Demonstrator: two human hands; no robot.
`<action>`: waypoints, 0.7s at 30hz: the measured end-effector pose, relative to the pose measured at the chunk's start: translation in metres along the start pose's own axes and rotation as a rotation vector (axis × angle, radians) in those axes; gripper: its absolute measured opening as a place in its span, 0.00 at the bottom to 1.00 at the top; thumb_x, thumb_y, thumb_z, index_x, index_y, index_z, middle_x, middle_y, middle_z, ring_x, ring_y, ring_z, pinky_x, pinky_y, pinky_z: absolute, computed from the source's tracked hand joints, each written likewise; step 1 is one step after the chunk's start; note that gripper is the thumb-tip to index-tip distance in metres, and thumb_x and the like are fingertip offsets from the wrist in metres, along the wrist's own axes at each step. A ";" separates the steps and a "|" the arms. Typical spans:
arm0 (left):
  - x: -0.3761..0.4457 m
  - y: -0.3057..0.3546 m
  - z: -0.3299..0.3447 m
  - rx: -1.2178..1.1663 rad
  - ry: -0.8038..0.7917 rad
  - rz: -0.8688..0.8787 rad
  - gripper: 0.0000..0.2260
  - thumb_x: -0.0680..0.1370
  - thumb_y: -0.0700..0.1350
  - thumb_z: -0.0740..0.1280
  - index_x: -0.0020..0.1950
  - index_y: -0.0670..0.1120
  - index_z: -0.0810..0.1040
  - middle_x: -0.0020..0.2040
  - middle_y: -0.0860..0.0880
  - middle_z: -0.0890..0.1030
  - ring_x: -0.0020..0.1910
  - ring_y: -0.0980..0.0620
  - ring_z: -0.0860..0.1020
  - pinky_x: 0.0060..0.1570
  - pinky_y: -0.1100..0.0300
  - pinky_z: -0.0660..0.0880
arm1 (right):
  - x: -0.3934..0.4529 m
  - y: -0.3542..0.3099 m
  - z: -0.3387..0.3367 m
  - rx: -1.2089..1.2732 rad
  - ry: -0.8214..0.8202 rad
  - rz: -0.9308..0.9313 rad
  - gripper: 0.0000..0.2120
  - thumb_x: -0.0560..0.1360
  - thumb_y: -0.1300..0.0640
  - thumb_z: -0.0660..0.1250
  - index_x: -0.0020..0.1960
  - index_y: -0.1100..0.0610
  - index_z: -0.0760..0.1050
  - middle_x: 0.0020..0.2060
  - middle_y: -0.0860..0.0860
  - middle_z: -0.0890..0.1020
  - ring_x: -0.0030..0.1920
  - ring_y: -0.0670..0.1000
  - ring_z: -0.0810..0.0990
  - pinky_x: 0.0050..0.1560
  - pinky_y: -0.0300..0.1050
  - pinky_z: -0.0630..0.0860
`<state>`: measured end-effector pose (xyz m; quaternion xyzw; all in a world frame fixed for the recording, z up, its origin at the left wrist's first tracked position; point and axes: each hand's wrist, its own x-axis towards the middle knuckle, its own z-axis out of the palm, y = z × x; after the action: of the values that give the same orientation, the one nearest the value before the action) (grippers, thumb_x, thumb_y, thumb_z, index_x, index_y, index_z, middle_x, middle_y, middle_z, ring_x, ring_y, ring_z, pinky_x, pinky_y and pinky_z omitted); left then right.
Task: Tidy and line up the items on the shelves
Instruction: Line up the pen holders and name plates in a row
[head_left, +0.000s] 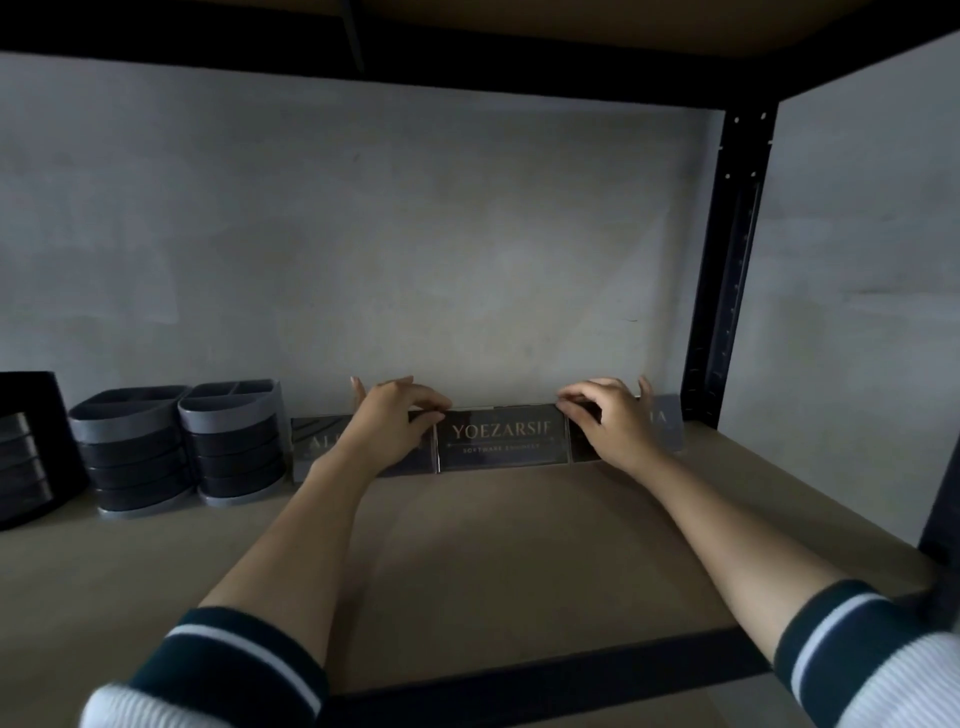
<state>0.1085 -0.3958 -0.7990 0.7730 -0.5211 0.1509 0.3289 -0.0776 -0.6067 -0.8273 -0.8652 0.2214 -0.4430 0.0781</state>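
Three dark name plates stand in a row against the back wall of the shelf (467, 545). The middle plate (501, 439) reads YOEZARSIF in gold letters. My left hand (387, 421) pinches the top edge at the middle plate's left corner and covers most of the left plate (311, 447). At the middle plate's right corner my right hand (608, 421) pinches the top edge and hides much of the right plate (667, 423).
Two grey and black stacked organiser trays (135, 452) (236, 441) stand left of the plates. A black frame (31, 447) stands at the far left. A black upright post (727, 260) bounds the shelf on the right. A black rail (519, 675) runs along the front edge.
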 end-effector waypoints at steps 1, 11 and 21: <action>0.000 -0.001 0.000 -0.011 0.010 0.008 0.09 0.77 0.44 0.67 0.56 0.50 0.82 0.55 0.52 0.82 0.69 0.46 0.68 0.69 0.33 0.39 | 0.001 0.001 0.001 -0.005 -0.017 0.012 0.12 0.77 0.43 0.62 0.49 0.47 0.81 0.49 0.43 0.82 0.60 0.46 0.74 0.71 0.58 0.43; -0.003 0.001 -0.004 0.036 -0.037 0.022 0.14 0.77 0.47 0.66 0.62 0.48 0.78 0.59 0.50 0.80 0.70 0.46 0.66 0.68 0.38 0.33 | 0.000 -0.003 -0.001 -0.003 -0.026 0.020 0.09 0.77 0.47 0.64 0.51 0.49 0.80 0.53 0.46 0.81 0.63 0.48 0.72 0.71 0.59 0.40; -0.049 0.030 -0.038 0.066 -0.240 0.018 0.31 0.78 0.56 0.62 0.76 0.44 0.57 0.77 0.47 0.57 0.77 0.50 0.46 0.73 0.49 0.38 | -0.025 -0.076 -0.038 -0.102 -0.034 -0.168 0.18 0.74 0.41 0.58 0.52 0.52 0.79 0.52 0.48 0.82 0.63 0.54 0.74 0.68 0.58 0.55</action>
<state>0.0650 -0.3430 -0.7882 0.7911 -0.5584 0.0773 0.2374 -0.0966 -0.5257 -0.7979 -0.8910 0.1690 -0.4214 0.0004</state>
